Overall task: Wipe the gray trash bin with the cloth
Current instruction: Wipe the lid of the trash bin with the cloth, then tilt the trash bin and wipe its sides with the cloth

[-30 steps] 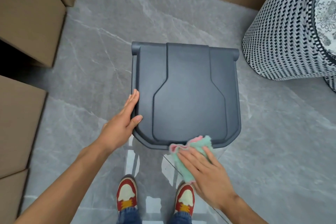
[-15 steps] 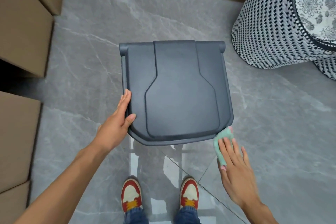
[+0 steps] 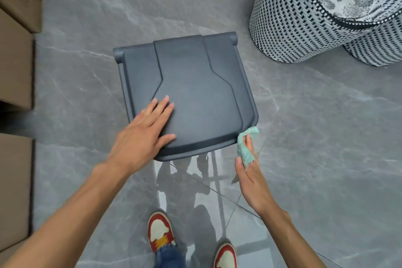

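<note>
Standing on a gray marble-pattern floor (image 3: 304, 137), the gray trash bin (image 3: 195, 93) fills the middle of the view, seen from above with its lid closed and its hinge side away from the person. To the far right, well apart from the bin, there is a woven black-and-white basket (image 3: 304, 17), and brown cardboard boxes (image 3: 15, 72) line the left edge. The left hand (image 3: 143, 135) lies flat and released on the near left part of the lid, with the fingers spread and the palm pressing down; it grasps nothing. The right hand (image 3: 250, 172) is at the near right corner of the bin, just below the lid edge, and it is grasping the cloth (image 3: 245, 146), a small green one, between thumb and fingers. The top of the cloth touches or almost touches the corner; I cannot tell which. I judge that the wipe is now going around this corner toward the right side wall. A possible problem is that the bin turns or slides on the smooth floor if the left hand presses too lightly while the right hand pushes sideways. Also the cloth is held only by a loose bunch, so it could slip out and fall on the floor, near the red and white shoes (image 3: 161, 233).
</note>
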A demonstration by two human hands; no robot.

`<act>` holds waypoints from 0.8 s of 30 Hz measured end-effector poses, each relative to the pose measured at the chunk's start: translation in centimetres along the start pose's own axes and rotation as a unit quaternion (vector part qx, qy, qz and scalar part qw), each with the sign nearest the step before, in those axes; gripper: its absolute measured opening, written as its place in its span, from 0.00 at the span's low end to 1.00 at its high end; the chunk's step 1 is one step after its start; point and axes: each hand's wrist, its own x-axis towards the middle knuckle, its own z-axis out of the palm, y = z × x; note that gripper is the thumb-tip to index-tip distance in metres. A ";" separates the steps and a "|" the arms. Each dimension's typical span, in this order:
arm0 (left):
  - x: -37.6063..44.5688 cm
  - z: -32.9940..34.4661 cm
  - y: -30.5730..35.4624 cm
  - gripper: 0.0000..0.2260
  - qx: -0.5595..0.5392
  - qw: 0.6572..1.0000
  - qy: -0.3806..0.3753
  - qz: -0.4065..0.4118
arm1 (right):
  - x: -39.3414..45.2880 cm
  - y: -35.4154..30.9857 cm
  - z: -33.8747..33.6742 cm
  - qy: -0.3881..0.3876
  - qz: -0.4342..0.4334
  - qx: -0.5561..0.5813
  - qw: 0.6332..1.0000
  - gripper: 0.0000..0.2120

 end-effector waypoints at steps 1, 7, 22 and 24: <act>0.0 0.2 0.0 0.32 0.022 0.999 -0.023 0.012 | -0.2 0.0 0.3 0.010 0.002 0.030 1.000 0.27; 0.3 1.5 -0.3 0.31 0.011 0.999 -0.039 0.000 | -0.4 0.8 2.4 0.029 -0.012 0.128 0.991 0.26; 0.7 3.2 -2.1 0.24 -0.141 0.989 0.035 0.039 | 4.6 6.2 13.0 0.164 0.019 0.415 0.895 0.34; 0.8 3.6 -2.4 0.22 -0.157 0.984 0.062 0.056 | 6.7 6.1 14.9 0.212 -0.027 0.429 0.878 0.28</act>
